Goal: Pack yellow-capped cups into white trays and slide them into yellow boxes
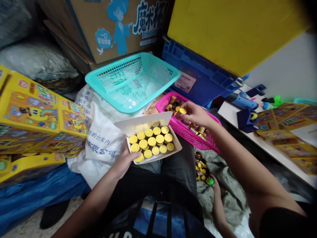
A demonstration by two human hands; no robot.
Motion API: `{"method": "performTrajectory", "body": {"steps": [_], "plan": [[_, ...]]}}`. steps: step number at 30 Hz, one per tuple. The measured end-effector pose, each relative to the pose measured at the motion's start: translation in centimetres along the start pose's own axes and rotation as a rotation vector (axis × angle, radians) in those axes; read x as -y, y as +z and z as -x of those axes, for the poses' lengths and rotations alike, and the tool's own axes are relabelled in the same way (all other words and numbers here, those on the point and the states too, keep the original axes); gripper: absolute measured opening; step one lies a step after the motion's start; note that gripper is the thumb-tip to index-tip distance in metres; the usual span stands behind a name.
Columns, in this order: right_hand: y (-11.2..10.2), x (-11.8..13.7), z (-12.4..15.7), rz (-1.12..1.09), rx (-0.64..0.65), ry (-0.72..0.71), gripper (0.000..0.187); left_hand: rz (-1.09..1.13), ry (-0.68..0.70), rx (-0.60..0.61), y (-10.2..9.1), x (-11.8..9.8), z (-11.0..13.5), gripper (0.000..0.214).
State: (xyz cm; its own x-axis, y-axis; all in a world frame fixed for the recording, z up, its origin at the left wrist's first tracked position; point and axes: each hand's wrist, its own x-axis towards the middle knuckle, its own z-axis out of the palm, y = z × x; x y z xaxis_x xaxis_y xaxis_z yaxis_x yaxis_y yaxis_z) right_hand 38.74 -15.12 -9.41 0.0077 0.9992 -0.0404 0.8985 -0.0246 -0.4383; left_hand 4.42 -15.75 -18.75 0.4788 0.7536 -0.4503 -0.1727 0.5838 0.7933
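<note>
My left hand [125,163] grips the near left corner of an open white carton [176,147], its thumb over the edge by a yellow lid. Rows of small round cups with yellow lids [152,141] fill the carton, which tilts toward me above my lap. Over a pink basket [183,133], my right hand [198,115] pinches a small yellow-lidded cup [182,110] between thumb and fingers. Several more small cups [195,131] lie jumbled in that basket, some on their sides.
A turquoise basket [102,96] stands beyond the carton. Yellow printed boxes [32,112] are stacked at left, blue and yellow crates [193,79] at back right. Another person's hand [216,188] is beside a grey sack [229,180] of cups, near something green. Flat printed cartons [284,132] lie at right.
</note>
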Motion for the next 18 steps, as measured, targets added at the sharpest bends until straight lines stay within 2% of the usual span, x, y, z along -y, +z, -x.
{"method": "performTrajectory", "body": {"steps": [2,4,6,9,11,13,16,18], "plan": [[-1.9,3.4,2.2,-0.288,0.028,-0.130,0.038,-0.003,0.003,0.006,0.2,-0.2,0.2,0.100],[-2.6,7.1,4.0,-0.292,0.112,-0.310,0.032,-0.001,0.013,0.021,0.3,-0.4,0.3,0.101],[-1.6,10.3,4.9,-0.136,0.190,-0.469,0.025,-0.005,0.024,0.027,0.3,-0.4,0.4,0.100],[2.2,13.1,4.5,0.132,0.280,-0.579,0.025,-0.012,0.038,0.030,0.3,-0.4,0.4,0.098],[4.2,13.6,4.0,0.222,0.330,-0.598,0.032,-0.013,0.051,0.033,0.5,-0.3,0.4,0.096],[4.5,13.2,3.6,0.186,0.315,-0.608,0.042,-0.016,0.072,0.028,0.7,-0.4,0.5,0.094],[1.7,10.8,3.1,0.057,0.084,-0.527,0.042,-0.012,0.072,0.002,1.2,-0.6,0.7,0.095],[-0.9,7.8,2.4,0.052,-0.103,-0.311,0.035,0.003,0.045,-0.040,1.4,-0.6,0.7,0.098]]}}
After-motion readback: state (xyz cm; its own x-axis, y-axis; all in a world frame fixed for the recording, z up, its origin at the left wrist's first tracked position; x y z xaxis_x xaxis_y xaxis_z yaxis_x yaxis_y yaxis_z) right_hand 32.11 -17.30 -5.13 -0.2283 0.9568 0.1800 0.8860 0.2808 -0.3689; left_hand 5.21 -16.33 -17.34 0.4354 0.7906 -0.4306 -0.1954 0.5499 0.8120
